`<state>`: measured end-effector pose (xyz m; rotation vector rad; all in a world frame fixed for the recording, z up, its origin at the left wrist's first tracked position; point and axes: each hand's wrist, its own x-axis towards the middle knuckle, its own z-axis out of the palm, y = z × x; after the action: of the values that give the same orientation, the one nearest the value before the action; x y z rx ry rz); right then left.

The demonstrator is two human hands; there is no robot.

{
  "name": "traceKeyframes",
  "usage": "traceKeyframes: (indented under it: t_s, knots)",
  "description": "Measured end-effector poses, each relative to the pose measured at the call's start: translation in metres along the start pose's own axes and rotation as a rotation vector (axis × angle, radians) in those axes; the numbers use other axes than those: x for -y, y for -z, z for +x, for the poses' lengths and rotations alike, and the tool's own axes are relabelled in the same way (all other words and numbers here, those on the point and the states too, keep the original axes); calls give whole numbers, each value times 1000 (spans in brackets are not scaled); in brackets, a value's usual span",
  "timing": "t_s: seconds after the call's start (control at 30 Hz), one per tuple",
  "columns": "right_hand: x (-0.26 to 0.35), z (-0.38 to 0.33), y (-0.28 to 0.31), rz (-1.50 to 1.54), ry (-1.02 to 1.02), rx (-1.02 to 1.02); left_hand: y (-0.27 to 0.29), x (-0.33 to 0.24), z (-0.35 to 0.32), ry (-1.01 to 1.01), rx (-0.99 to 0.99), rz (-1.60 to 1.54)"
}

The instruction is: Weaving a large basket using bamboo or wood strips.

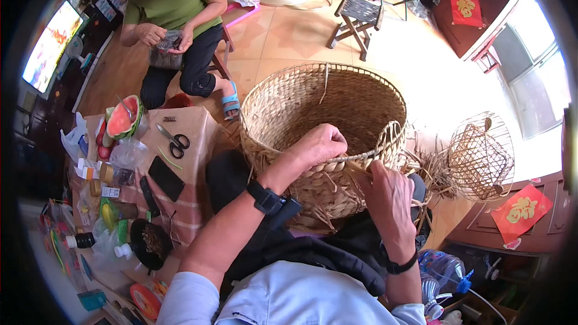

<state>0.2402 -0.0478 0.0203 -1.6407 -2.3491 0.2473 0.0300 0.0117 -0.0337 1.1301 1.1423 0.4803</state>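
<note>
A large round woven basket (289, 93) of dried plant fibre stands between my knees, its mouth up. My left hand (322, 144) is closed at the near rim, fingertips bent over the inner side; whether a strand is pinched there is hidden. Just outside the rim, my right hand (388, 195) is closed around a flat tan strand (358, 177), knuckles up. A thick twisted edge runs between both hands. Loose strand ends (331, 195) stick out from the basket's near wall, and a looped bundle (391, 135) rises from the rim at the right.
Dried strands (433, 171) and a wire basket frame (481, 156) lie to the right. The left table (192, 162) holds scissors (174, 141), a phone (166, 179) and cut watermelon (124, 117). Across from me, a seated person (174, 24) holds a clear bag. A folding stool (356, 21) stands beyond the basket.
</note>
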Motion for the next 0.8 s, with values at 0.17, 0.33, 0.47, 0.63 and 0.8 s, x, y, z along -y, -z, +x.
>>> traceKeyframes:
  t_s: [0.17, 0.33, 0.47, 0.63, 0.8]
  knots:
    - [1, -13, -6, 5, 34, -44, 1, -4, 4, -21, -71, 165]
    - [-9, -1, -28, 34, 78, -99, 5, -13, -5, 113, 75, -153]
    - [-7, -18, -11, 41, 56, -17, -2, 16, 13, -135, -159, -61]
    - [-7, -21, 8, 53, 68, 77, 4, 24, 18, -232, -410, -179]
    - [-2, 34, 13, 77, 137, -172, 5, 12, 6, -415, -347, -501]
